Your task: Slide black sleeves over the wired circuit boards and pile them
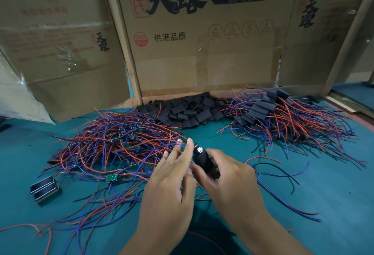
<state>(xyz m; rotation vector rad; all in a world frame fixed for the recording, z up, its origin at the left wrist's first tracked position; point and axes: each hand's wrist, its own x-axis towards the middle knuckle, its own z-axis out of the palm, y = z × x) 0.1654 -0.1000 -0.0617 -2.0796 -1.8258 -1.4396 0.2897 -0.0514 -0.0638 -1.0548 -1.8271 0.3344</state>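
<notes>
**Inspector:** Head view shows the right hand [228, 175] pinching a black sleeve [203, 160] between thumb and fingers, above the green table [334, 183], in front of the person. A circuit board [198, 149] pokes out of the sleeve's far end.

**Clerk:** And the left hand [172, 175]?

**Inspector:** Fingers straight and spread, touching the sleeve's left side. Whether it pinches a wire cannot be told.

**Clerk:** Step in hand?

**Inspector:** Sleeving, judged nearly complete: the board sits mostly inside. Its wires trail off to the right.

**Clerk:** Stock?

**Inspector:** Unsleeved boards [113, 143] lie tangled at left, loose sleeves [188, 111] at the back centre, the finished pile [267, 111] at right rear.

**Clerk:** Next move?

**Inspector:** Likely seat the sleeve fully over the board, then carry the piece to the right-hand pile, keeping its leads clear of the tangle.
</notes>
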